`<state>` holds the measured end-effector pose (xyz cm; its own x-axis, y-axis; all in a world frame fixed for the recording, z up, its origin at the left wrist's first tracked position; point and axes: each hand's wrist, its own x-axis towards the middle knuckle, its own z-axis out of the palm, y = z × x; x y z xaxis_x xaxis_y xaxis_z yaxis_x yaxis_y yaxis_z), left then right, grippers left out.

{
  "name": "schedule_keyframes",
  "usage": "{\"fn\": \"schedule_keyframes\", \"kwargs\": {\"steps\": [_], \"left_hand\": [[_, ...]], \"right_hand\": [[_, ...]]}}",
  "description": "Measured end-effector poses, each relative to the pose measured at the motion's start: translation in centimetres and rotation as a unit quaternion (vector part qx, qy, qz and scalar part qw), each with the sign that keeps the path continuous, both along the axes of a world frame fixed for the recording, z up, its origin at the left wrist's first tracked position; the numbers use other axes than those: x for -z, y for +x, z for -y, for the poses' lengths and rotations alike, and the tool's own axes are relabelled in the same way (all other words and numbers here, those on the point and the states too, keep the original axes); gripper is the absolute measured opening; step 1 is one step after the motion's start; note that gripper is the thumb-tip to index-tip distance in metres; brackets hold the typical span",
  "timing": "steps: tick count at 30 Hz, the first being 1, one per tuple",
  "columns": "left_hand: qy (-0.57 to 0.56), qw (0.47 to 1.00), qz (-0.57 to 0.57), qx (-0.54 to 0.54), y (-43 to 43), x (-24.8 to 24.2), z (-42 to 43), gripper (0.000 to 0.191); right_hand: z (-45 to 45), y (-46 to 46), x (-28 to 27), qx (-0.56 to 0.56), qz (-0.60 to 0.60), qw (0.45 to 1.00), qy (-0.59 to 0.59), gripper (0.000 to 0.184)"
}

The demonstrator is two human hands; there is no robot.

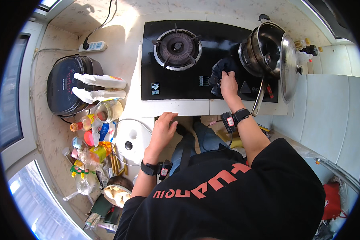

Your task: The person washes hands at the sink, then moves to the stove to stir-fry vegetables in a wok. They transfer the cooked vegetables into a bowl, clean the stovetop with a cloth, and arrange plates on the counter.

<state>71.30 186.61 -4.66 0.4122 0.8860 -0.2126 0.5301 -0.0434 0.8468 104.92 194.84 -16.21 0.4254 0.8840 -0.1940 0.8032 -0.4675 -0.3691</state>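
In my right hand [229, 86] is a dark, crumpled cloth [223, 66], pressed against the black glass top of a gas cooktop [180, 85]. The cloth lies between the two burners, beside a control knob [213, 80]. My left hand [164, 129] hovers in front of the counter's edge with its fingers loosely apart and nothing in it. To the upper left of the cloth is the bare left burner [177, 46] with its pan supports. On the right burner stand stacked pans [258, 45], one handle reaching over the front edge. A domed metal lid [289, 67] leans against them on the right.
Left of the cooktop are a rice cooker [64, 84], two white spray bottles [102, 81], a glass jar [108, 111] and a glass lid [133, 135]. Bottles crowd the wall near a bowl of pale food [117, 195]. A power strip [93, 46] lies behind the cooker.
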Motion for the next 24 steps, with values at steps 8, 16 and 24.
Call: {"fn": "schedule_keyframes", "kwargs": {"steps": [8,16,24], "left_hand": [[-0.006,1.0,0.0,-0.008,-1.3,-0.2,2.6,0.029],[-0.002,1.0,0.01,0.017,-0.8,-1.0,2.7,0.031],[-0.01,0.999,-0.02,0.027,-2.1,-1.1,4.1,0.031]], "right_hand": [[-5.8,-5.5,-1.1,-0.281,0.101,0.952,0.07,0.02],[3.5,-14.4,0.5,-0.361,-0.017,0.901,0.238,0.013],[11.0,5.1,-1.3,-0.134,0.044,0.974,0.179,0.022]]}}
